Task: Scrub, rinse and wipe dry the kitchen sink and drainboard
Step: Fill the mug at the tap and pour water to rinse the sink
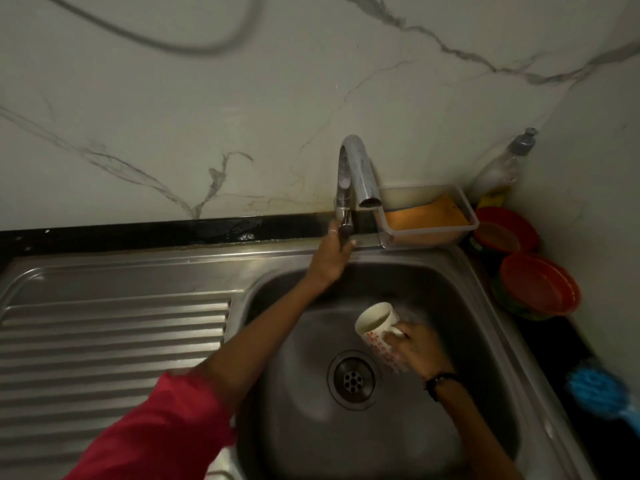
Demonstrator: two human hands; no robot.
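A stainless steel sink (pixel 485 358) with a round drain (pixel 352 380) fills the lower right, and its ribbed drainboard (pixel 114 344) lies to the left. My left hand (pixel 330 258) reaches across the basin and grips the lever of the chrome tap (pixel 353 168) at the back rim. No water shows at the spout. My right hand (pixel 417 351) holds a white mug with a red pattern (pixel 379 332) by its handle, tilted over the basin just right of the drain.
A clear plastic tray (pixel 429 233) with an orange sponge (pixel 426 216) sits behind the sink. A dish soap bottle (pixel 502 168) stands in the corner. Two red bowls (pixel 536 289) rest on the dark counter at right, a blue brush (pixel 602 393) nearer.
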